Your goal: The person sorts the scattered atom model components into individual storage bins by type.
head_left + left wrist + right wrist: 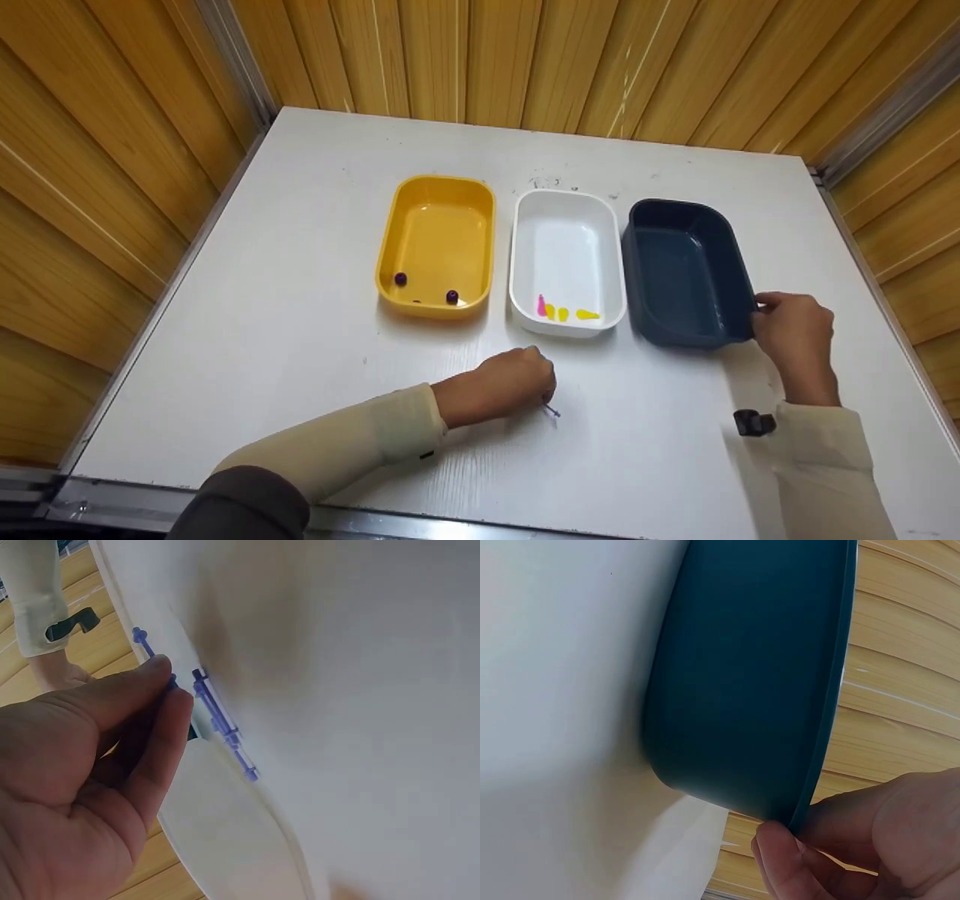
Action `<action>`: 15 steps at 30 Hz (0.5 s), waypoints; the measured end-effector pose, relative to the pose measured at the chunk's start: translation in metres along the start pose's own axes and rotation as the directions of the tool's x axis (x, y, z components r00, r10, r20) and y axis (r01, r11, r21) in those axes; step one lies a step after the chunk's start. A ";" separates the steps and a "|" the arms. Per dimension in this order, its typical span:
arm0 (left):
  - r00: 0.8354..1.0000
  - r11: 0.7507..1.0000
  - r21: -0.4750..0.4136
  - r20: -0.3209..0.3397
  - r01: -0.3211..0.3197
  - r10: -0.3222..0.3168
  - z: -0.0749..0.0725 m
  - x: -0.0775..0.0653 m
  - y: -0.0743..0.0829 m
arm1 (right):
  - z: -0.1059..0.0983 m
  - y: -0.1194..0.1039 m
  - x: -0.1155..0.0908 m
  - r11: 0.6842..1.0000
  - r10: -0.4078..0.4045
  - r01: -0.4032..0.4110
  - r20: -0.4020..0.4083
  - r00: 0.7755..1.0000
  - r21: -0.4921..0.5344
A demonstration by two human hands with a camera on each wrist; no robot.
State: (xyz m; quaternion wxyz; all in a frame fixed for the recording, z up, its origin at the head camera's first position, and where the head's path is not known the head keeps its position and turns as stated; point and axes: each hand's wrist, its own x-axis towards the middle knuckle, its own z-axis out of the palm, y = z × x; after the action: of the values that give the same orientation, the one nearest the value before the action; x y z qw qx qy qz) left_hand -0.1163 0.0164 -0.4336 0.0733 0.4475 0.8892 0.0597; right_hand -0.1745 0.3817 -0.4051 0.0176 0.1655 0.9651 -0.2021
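Observation:
My left hand (504, 384) pinches a thin purple rod-like piece (553, 410) between thumb and fingertips, low over the white table. In the left wrist view, one knobbed end of that rod (142, 641) sticks out past the fingers. More slim purple pieces with knobs (221, 720) show just beyond the fingertips. On the other side, my right hand (796, 337) grips the rim of the dark blue bin (675, 277) at its near right corner. The right wrist view shows thumb and finger on either side of that rim.
A white bin (568, 247) stands left of the dark one, with one pink and several yellow small pieces at its near end. Left of it, a yellow bin (442, 232) contains purple beads (452, 297). Wood-panelled walls (502, 60) border the white table (262, 315).

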 end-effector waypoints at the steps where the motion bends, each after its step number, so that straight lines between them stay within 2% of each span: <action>1: 1.000 1.000 -0.029 -0.005 -0.002 0.002 -0.003 0.002 0.000 | 0.000 0.000 0.000 1.000 -0.001 0.001 0.000 1.000 0.001; 5: 0.999 0.990 -0.137 -0.029 -0.029 0.025 -0.017 0.015 0.002 | 0.000 0.000 0.000 1.000 0.002 -0.002 0.006 1.000 0.009; 9: 0.998 0.966 -0.257 -0.066 -0.029 0.013 -0.029 0.030 0.004 | 0.000 -0.001 -0.001 1.000 -0.006 0.006 -0.012 1.000 0.018; 15: 0.985 0.946 -0.321 -0.173 -0.045 -0.012 -0.038 0.055 0.004 | 0.000 -0.002 -0.002 1.000 0.012 -0.012 0.003 1.000 0.029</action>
State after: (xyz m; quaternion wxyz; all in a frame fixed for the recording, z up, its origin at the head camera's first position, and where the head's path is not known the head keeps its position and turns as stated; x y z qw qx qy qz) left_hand -0.1532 0.0616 -0.4000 0.0680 0.4302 0.8665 0.2437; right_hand -0.1732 0.3799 -0.4039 0.0180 0.1710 0.9610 -0.2164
